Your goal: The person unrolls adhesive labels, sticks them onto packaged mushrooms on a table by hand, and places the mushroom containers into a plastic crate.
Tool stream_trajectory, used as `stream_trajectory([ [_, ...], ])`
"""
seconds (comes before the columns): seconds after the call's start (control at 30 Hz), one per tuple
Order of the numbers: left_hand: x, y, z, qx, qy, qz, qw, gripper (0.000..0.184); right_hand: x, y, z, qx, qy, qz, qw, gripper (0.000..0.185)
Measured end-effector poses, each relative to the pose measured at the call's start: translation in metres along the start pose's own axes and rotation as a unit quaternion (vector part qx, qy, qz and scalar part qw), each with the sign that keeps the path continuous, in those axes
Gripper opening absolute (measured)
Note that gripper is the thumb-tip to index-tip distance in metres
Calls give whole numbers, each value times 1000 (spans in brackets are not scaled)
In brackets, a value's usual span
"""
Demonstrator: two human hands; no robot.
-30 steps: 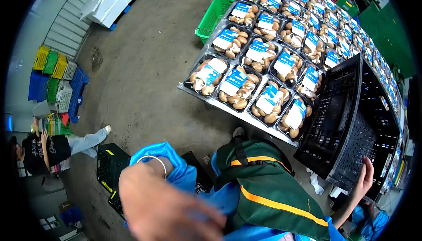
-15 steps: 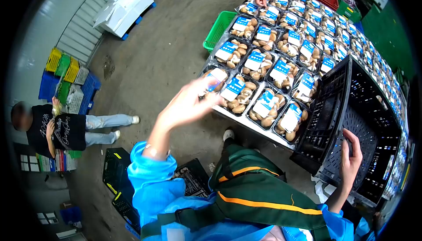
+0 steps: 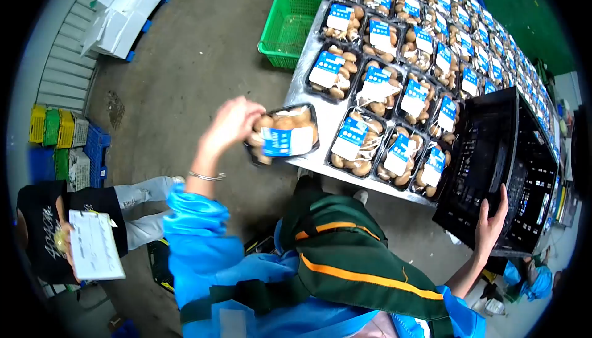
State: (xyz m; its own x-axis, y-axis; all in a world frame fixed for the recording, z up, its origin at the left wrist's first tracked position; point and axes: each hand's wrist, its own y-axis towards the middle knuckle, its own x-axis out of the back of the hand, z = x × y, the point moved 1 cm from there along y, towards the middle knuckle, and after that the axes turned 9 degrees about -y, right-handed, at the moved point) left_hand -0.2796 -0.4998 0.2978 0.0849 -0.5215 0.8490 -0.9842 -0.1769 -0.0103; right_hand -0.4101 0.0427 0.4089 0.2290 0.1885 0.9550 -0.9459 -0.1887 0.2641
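Note:
My left hand (image 3: pixel 231 125) grips the left edge of a black tray of mushrooms (image 3: pixel 287 133) under clear film with a blue-and-white label. The tray is tilted, off the left front corner of the metal table (image 3: pixel 320 116). At the right, my right hand (image 3: pixel 491 224) is on the rim of a black plastic crate (image 3: pixel 478 147), thumb on one side and fingers on the other. The crate is tipped at the table's edge with its open side facing right. Beside the bare corner stand rows of similar mushroom trays (image 3: pixel 353 142).
A green basket (image 3: pixel 290 27) stands left of the table. At the left, a person (image 3: pixel 92 215) in a black shirt holds a white rectangular item (image 3: pixel 95 245). Stacked coloured crates (image 3: pixel 61 138) and white boxes (image 3: pixel 123 17) line the wall.
My left hand has taken hold of the corner mushroom tray and drawn it left off its place. My right hand has closed on the crate's rim. The person at the left has come nearer.

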Motion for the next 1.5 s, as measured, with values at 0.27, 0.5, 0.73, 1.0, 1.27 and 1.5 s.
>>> stream_trajectory([
  [0.27,-48,114,-64,-412,104,269,864,9,-2,-2,15,-34,-80,-41,995,44],
  [0.5,-50,65,-74,-269,17,132,954,41,17,-2,-6,-125,258,75,955,58],
  [0.73,14,-1,-164,-337,-425,494,680,70,49,61,-27,-100,221,252,937,66],
  [1.0,136,-125,-235,-611,-389,111,681,39,-34,113,-98,-162,452,247,842,61],
  [1.27,152,-83,-266,-870,-142,26,472,20,-12,91,-61,-146,421,266,855,57],
  [1.5,151,45,-318,-760,-297,125,565,27,53,7,-133,-290,-181,-409,846,66],
])
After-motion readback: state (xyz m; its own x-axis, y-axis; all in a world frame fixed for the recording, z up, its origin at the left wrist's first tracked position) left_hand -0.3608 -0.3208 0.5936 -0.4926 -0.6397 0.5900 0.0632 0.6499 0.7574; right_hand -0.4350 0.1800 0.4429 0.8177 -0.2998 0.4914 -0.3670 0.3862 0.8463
